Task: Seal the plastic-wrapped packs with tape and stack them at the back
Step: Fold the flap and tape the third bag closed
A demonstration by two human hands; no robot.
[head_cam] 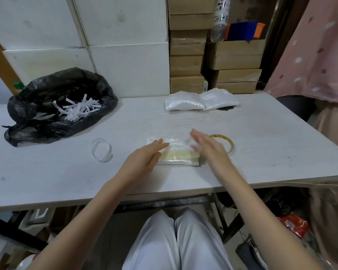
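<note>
A flat plastic-wrapped pack [176,152] lies on the white table [261,145] in front of me, with a pale yellow band showing through its near half. My left hand [146,154] rests flat on the pack's left side, fingers straight. My right hand [209,147] is over the pack's right edge with fingers extended; it is blurred. A yellow tape roll [225,142] lies just behind my right hand, partly hidden by it. Two wrapped packs [201,101] lie side by side at the table's back edge.
A black rubbish bag [53,106] with several white paper strips sits at the back left. A loose loop of white backing strip [101,151] lies left of the pack. Cardboard boxes [187,53] are stacked behind the table. A person in pink stands at the right [320,55].
</note>
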